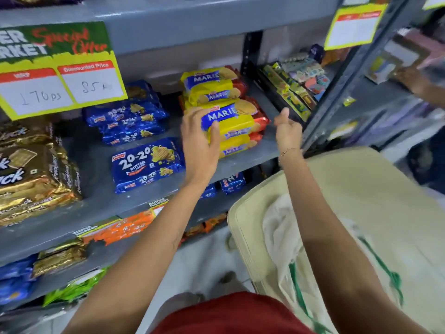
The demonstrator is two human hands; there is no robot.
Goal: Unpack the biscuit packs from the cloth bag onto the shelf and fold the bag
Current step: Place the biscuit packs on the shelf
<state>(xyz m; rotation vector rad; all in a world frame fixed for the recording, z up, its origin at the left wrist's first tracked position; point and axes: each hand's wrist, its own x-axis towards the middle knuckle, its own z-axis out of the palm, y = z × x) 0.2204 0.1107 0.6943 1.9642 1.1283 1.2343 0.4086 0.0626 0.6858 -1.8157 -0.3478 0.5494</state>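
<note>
Shelf-stocking nears its end: left hand (pixel 201 141), fingers spread and straight, presses the near end of a Marie pack (pixel 234 118) atop the stack, its long axis running right from the fingertips. Right hand (pixel 287 131) hovers loosely curled, empty, just right of the stack; cloth bag (pixel 286 237) lies behind both.

On the grey shelf (pixel 101 186) in front of you, the yellow packs (pixel 228 116) stacked toward its right end read "MARIE", and the blue pack (pixel 147 165) near its front edge reads "20-20 BUTTER". The sign (pixel 57 68) hanging from the shelf above at its left end says "Special Offer" and "Discounted Price", with "170" and "85" handwritten in its white boxes.
</note>
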